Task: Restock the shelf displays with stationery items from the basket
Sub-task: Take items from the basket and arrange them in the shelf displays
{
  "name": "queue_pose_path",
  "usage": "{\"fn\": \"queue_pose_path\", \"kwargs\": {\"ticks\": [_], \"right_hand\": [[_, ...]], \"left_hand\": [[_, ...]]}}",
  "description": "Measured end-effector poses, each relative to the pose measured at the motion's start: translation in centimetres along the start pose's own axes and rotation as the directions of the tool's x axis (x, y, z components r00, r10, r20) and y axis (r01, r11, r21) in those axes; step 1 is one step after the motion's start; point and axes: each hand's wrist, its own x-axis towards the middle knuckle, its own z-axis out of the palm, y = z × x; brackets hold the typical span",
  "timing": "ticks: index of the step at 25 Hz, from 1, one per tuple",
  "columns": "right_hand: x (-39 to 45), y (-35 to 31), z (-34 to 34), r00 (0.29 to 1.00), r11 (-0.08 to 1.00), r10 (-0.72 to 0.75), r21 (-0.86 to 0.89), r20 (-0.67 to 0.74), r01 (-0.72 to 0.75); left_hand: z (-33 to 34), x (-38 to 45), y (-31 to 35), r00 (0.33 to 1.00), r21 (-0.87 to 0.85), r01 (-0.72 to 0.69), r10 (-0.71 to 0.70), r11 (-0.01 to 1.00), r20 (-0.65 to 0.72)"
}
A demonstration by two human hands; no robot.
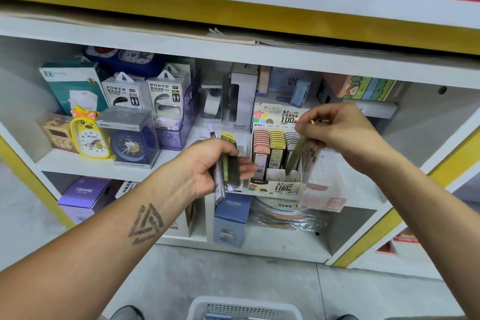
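Observation:
My left hand grips a small stack of flat pencil-lead cases, green and yellow, plus a lilac pen, just left of the lead display box. That box stands on the middle shelf and holds rows of pink, yellow and grey cases. My right hand pinches one green lead case by its top. The case hangs tilted, its lower end inside the box's right column. The white basket lies on the floor at the bottom edge.
Alarm clocks and power bank boxes fill the left of the shelf. A tape dispenser and boxes stand behind the display. A clear pink-tinted box sits right of it. Purple and blue CRUHRE boxes occupy the shelf below.

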Motion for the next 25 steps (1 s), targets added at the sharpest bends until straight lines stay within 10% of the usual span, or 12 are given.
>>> {"fn": "queue_pose_path", "kwargs": {"ticks": [6,12,20,22,25], "right_hand": [[0.3,1.6,1.4,1.0,0.986,-0.009,-0.165,0.008,0.01],[0.7,3.0,3.1,0.933,0.81,-0.36,-0.492,0.011,0.318],[0.8,3.2,4.1,0.956,0.644,-0.281,-0.723,0.08,0.25],[0.5,2.3,4.0,0.947,0.73,-0.322,-0.636,0.003,0.25],[-0.3,1.0,4.9,0.996,0.994,-0.003,-0.109,0.089,0.013]], "left_hand": [[0.5,-0.1,-0.4,0.999,0.0,0.004,-0.004,1.0,0.032],[0.6,-0.1,-0.6,0.998,0.023,0.012,-0.014,1.0,0.061],[0.9,-0.3,-1.0,0.99,0.071,0.057,-0.066,0.996,0.121],[0.9,-0.3,-1.0,0.987,0.094,0.055,-0.068,0.994,0.144],[0.9,-0.2,-1.1,0.979,0.114,0.044,-0.065,0.992,0.195]]}}
